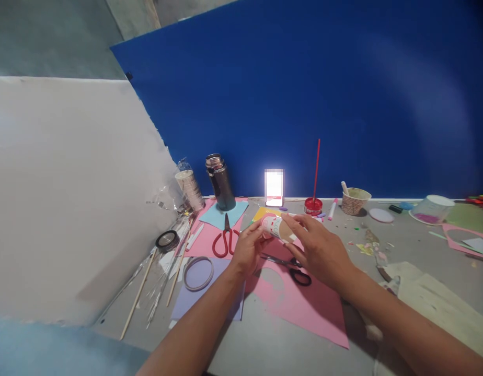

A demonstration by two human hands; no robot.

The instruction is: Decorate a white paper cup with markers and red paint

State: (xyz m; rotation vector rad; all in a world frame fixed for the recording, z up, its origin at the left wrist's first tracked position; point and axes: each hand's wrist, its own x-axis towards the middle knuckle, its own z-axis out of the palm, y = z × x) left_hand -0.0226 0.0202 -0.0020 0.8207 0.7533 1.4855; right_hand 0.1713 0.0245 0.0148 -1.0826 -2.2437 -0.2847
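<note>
Between my two hands a small printed paper cup point(272, 225) is held on its side above the table. My left hand point(248, 247) has its fingers closed round the cup's left end. At the other end, the fingers and thumb of my right hand point(319, 249) grip the cup, where a brownish patch shows. Below them lie black-handled scissors point(300, 277) on a pink paper sheet point(312, 313) with a round piece cut out of it. Red-handled scissors point(225, 244) rest to the left of my left hand.
A dark flask point(221, 185) and stacked paper cups point(190, 189) stand at the back left. Near the blue wall are a lit phone point(274, 188), a red stand with a rod point(313, 206) and a patterned cup point(355, 202). A tape ring point(198, 273) lies on purple paper point(221, 300).
</note>
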